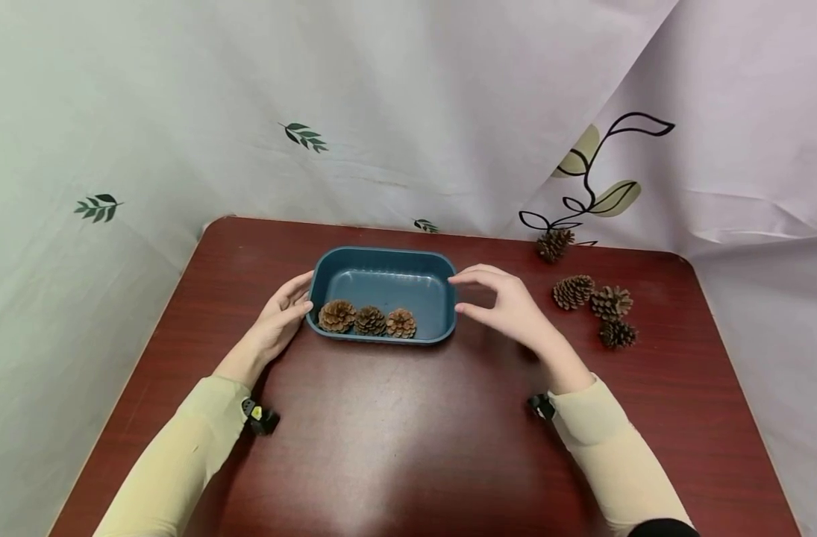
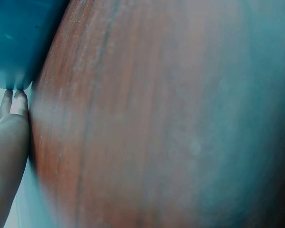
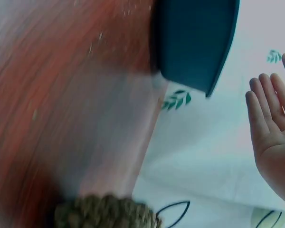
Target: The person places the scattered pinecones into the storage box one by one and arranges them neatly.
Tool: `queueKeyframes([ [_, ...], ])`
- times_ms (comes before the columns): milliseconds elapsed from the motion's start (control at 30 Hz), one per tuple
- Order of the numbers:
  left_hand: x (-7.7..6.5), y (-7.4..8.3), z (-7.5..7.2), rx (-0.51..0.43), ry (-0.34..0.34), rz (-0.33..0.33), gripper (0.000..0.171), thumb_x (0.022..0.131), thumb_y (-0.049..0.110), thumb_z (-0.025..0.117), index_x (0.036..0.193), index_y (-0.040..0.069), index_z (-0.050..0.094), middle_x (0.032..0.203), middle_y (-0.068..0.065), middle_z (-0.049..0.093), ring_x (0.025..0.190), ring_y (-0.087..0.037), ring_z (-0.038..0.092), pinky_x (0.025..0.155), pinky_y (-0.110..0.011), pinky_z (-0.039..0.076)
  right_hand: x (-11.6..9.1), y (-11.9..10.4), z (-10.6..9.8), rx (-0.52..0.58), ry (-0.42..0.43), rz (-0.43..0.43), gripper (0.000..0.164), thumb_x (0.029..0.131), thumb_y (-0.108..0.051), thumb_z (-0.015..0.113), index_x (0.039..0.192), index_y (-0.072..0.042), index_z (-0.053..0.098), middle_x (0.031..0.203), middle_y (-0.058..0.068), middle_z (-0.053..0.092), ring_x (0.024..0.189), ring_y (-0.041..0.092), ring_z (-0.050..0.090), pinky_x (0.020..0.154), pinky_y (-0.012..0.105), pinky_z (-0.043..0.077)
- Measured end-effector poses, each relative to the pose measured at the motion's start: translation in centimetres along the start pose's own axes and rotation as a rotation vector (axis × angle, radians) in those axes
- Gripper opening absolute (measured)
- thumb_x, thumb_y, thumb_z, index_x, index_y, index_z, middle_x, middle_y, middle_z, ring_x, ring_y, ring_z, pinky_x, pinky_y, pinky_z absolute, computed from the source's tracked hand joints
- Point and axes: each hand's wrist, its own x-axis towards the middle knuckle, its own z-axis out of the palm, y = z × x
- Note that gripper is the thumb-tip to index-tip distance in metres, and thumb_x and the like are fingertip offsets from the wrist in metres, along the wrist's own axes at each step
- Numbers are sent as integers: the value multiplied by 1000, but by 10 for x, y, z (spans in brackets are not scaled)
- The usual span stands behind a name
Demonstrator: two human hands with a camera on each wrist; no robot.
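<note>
A dark blue rectangular container (image 1: 448, 328) stands on the table, with three pine cones lined up along its near side: a left one (image 1: 337, 316), a middle one (image 1: 370, 321) and a right one (image 1: 401, 324). At its left end is my left hand (image 1: 274, 321), fingertips and thumb against the outer wall. The left wrist view shows two straight fingertips (image 2: 20, 97) meeting the container's end. My right hand (image 1: 509, 306) hovers by the right end, fingers and thumb spread apart and nothing between them. In the right wrist view a gap separates this hand (image 3: 275, 128) from the container (image 3: 194, 47).
Right of the right hand lie several more pine cones: one by the back edge (image 1: 553, 245), one below it (image 1: 573, 291), and a close pair, upper (image 1: 611, 302) and lower (image 1: 618, 333). A white leaf-patterned cloth (image 1: 395, 112) hangs behind the reddish-brown table (image 1: 381, 418).
</note>
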Motion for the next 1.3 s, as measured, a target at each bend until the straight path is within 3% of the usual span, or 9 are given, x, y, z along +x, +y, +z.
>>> queueKeyframes([
  [267, -1, 1, 1, 3, 4, -7, 53, 109, -6, 47, 154, 20, 46, 147, 15, 57, 136, 3, 54, 110, -14, 46, -18, 13, -25, 20, 44, 59, 39, 89, -1, 84, 127, -7, 76, 127, 11, 73, 121, 32, 68, 107, 37, 57],
  [467, 0, 3, 2, -4, 10, -1, 53, 108, -7, 47, 152, 21, 49, 146, 16, 59, 135, 2, 56, 109, -15, 47, -35, 25, -41, 25, 53, 119, 37, 92, -1, 81, 129, -2, 73, 130, 13, 71, 120, 14, 70, 105, 23, 56],
  [700, 0, 4, 3, -8, 16, -8, 52, 108, -6, 48, 154, 20, 49, 145, 16, 59, 135, 2, 56, 109, -15, 47, -55, 39, -55, 100, 60, 172, 38, 93, 6, 78, 130, 3, 71, 132, 21, 68, 117, -3, 69, 99, 19, 58],
  [767, 0, 4, 3, -8, 16, -10, 53, 108, -5, 49, 156, 18, 47, 146, 16, 59, 135, 2, 55, 109, -15, 46, -62, 44, -60, 119, 61, 205, 38, 94, 5, 77, 131, 2, 71, 132, 16, 69, 116, -8, 68, 95, 17, 58],
  [967, 0, 2, 2, -2, 16, -12, 55, 108, -4, 50, 160, 12, 41, 146, 17, 58, 135, 2, 55, 109, -14, 46, -81, 58, -73, 199, 51, 244, 39, 95, 7, 74, 133, 8, 66, 126, -17, 70, 116, -10, 68, 91, 12, 57],
  [1133, 0, 2, 1, -6, 24, -16, 54, 108, -6, 49, 158, 15, 44, 145, 17, 59, 134, 2, 56, 109, -14, 46, -94, 69, -82, 247, 35, 226, 42, 94, 12, 72, 134, 14, 61, 126, -22, 70, 118, -9, 68, 92, 12, 57],
  [1300, 0, 3, 2, -5, 26, -18, 53, 108, -7, 47, 153, 22, 49, 145, 17, 59, 135, 2, 55, 109, -15, 46, -105, 78, -90, 222, 6, 247, 43, 95, 10, 72, 136, 13, 61, 128, -23, 69, 119, -9, 67, 92, 11, 57],
])
